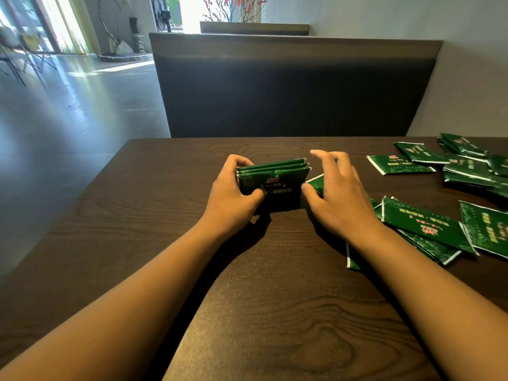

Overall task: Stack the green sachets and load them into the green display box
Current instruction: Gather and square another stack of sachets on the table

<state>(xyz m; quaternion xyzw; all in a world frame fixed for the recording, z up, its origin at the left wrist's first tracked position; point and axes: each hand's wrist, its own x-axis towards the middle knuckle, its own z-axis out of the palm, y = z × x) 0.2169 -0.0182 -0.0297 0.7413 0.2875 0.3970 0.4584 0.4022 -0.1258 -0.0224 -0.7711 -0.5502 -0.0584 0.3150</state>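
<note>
Head view: small stack of green sachets standing on edge at table centre, about four thick, top edges fanned and uneven. Left hand clamped on stack's left end, thumb across the printed face, fingers curled behind. Right hand spread loose at the stack's right end, fingers lifted, thumb tip against the lower right corner; gripping nothing, as far as can be told. One stray sachet poking out beneath that palm. Loose sachets scattered just right of the right forearm, overlapping; further heap toward the far right table edge. Dark wood table otherwise bare; green display box not in view. Risks, as judgement: slick foil faces, one-sided pinch, so stack likely to splay or topple rightward if squared carelessly; stray sachet could wedge in crooked; right forearm sweeping back could drag the scattered pile.
</note>
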